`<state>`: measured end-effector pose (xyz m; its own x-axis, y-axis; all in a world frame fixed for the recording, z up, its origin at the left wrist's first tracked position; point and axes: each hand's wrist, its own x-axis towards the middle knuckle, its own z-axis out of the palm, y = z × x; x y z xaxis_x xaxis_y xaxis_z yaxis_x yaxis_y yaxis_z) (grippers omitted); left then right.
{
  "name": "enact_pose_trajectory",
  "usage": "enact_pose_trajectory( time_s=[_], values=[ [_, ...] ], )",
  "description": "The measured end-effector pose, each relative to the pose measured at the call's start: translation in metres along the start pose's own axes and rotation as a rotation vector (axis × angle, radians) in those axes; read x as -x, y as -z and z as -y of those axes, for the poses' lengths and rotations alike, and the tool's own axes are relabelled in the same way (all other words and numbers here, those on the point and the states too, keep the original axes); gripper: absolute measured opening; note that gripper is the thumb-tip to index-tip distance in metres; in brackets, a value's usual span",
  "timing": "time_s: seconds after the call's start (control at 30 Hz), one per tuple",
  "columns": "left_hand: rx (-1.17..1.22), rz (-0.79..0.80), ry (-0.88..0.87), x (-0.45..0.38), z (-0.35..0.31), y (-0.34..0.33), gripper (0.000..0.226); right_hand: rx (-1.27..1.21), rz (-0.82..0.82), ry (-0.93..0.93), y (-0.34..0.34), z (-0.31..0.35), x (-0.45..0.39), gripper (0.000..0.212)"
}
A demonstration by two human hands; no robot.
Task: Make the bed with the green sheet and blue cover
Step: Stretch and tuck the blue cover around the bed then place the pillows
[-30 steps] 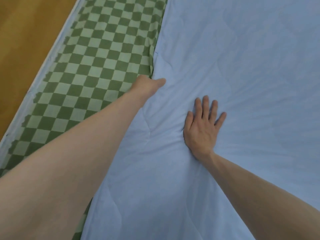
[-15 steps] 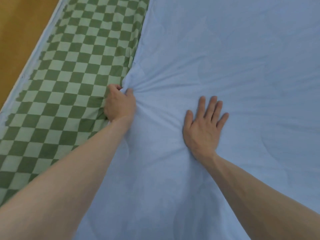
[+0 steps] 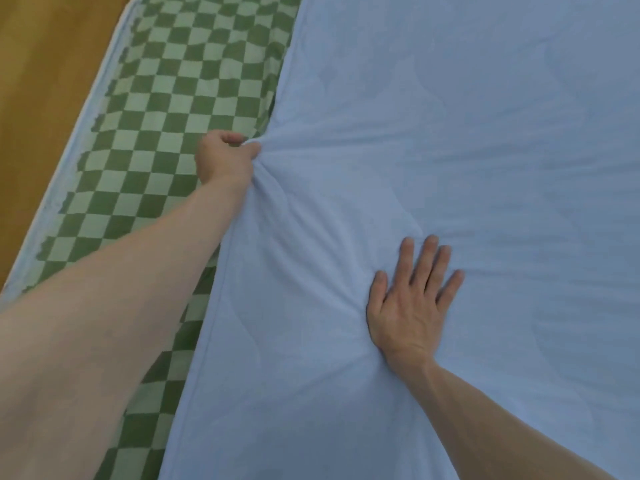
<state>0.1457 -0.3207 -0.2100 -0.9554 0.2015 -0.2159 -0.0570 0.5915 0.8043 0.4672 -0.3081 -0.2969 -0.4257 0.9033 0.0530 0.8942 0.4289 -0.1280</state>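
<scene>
My left hand is closed in a fist on the left edge of the blue cover. The fingers curl over the hem and the thumb presses against them, so a bunch of cloth is pinched between. Creases fan out from the fist to the right, across the cover.

My right hand lies flat on the cover, palm down, fingers spread and straight. It grips nothing. It only presses on the cloth. Short folds gather beside the thumb and the heel of the palm, between the two hands.

Edges: the cover's left hem runs from the top of the view down through the left fist and on to the bottom edge. Left of the fist lies the green sheet, a checked pattern, exposed as a strip that narrows toward the bottom of the view. Beyond the sheet's outer border, a pale band marks the bed's side edge. Farther left is the wooden floor.

Open room: the sheet strip to the left of the left fingers is bare. The cover ahead of and to the right of the right fingers is broad and mostly smooth.

Hidden or cut off: my left forearm covers part of the sheet and the hem below the fist. The left fingertips are tucked into the cloth. The cover runs out of view at the top, right and bottom. Faint quilted curves on the cover are hard to make out.
</scene>
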Motion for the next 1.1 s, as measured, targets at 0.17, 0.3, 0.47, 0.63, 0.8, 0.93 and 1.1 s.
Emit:
enact_pose_trajectory(
  time_s=[0.17,0.3,0.47,0.63,0.8,0.93,1.1],
  values=[
    [-0.233,-0.123,-0.199,0.008,0.017,-0.018,0.007,-0.020,-0.004,0.008,-0.003,-0.001,0.000,0.073],
    [-0.699,-0.224,-0.403,0.031,0.029,-0.023,0.024,-0.056,-0.025,0.028,-0.007,0.001,-0.006,0.074],
    [-0.755,0.071,-0.808,0.188,0.095,0.006,0.059,-0.103,-0.012,0.040,-0.004,0.003,-0.007,0.075],
    [-0.951,0.294,-0.773,0.338,0.205,0.048,0.069,-0.131,0.057,0.002,0.011,0.005,-0.008,0.072],
    [-1.006,0.251,-0.796,0.322,0.208,0.046,0.067,-0.169,0.230,0.161,0.036,-0.033,0.011,0.065],
    [-0.996,0.282,-0.725,0.329,0.204,0.052,0.068,-0.228,0.277,0.119,0.070,-0.156,0.096,0.060],
    [-0.942,0.433,-0.438,0.333,0.193,0.043,0.075,0.021,0.200,-0.443,0.131,-0.409,0.288,0.062]
  ],
)
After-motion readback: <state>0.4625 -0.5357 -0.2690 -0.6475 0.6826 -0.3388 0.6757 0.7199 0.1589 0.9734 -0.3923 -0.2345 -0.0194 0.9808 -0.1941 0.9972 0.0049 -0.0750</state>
